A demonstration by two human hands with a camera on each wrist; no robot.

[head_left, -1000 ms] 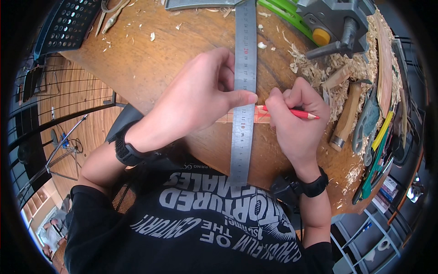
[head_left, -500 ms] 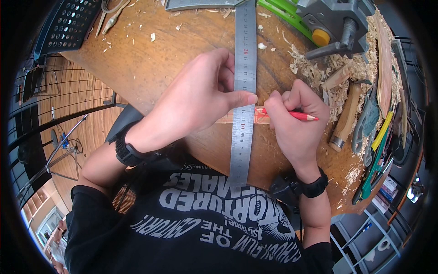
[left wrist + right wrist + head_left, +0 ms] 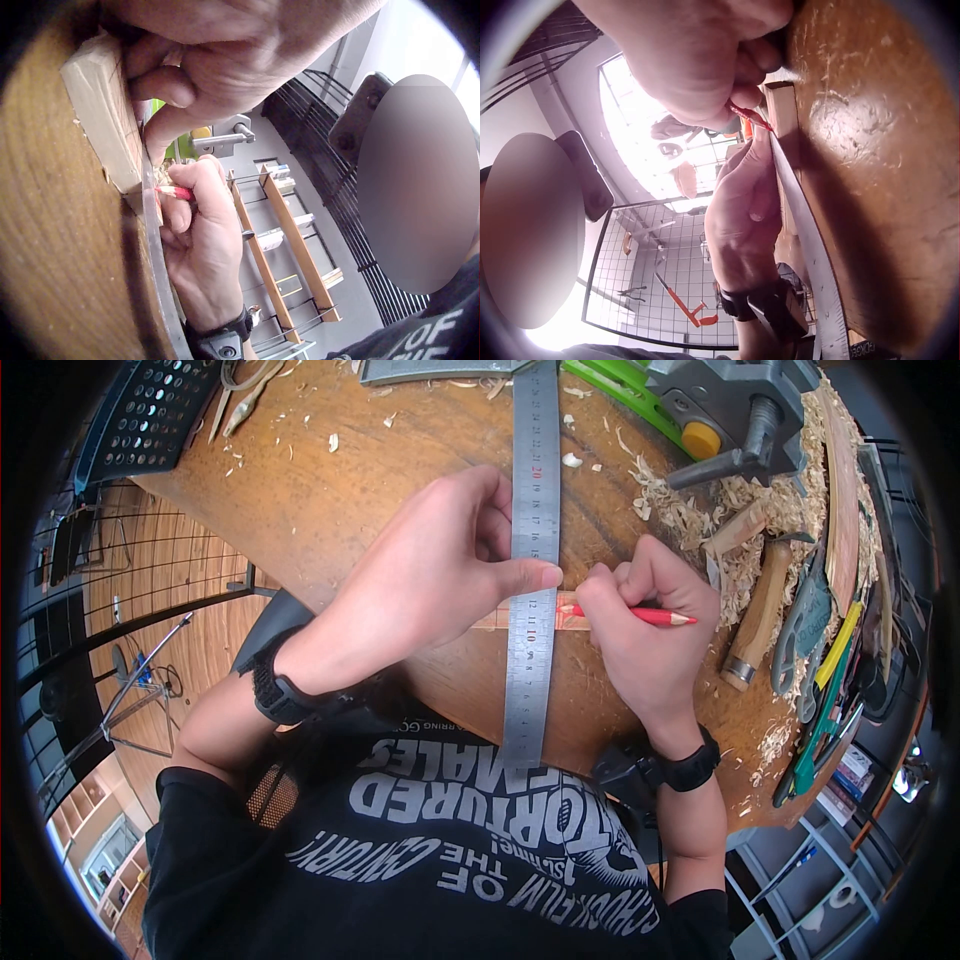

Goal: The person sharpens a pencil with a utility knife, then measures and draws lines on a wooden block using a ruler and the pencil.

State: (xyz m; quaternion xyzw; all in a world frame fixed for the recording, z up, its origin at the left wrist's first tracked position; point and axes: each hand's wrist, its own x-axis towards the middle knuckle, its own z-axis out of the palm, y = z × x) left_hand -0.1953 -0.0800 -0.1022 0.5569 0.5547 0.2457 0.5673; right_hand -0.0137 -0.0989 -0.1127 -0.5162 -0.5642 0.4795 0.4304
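The left hand (image 3: 435, 570) thumbs a long grey metal ruler (image 3: 535, 490) against a pale wooden block (image 3: 103, 109); whether its fingers grasp anything is unclear. The right hand (image 3: 648, 645) pinches a red pencil (image 3: 664, 617).

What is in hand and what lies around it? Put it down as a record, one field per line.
Drawing tool: red pencil, gripped by the right hand
Guide: metal ruler, thumb of the left hand resting on it
Workpiece: wooden strip with reddish lines, crossed by the ruler
Pencil tip: beside the ruler's edge; contact with the wood unclear
Surface: wooden bench
Litter: pale shavings
Nearby tool: wooden handle, beyond the right hand
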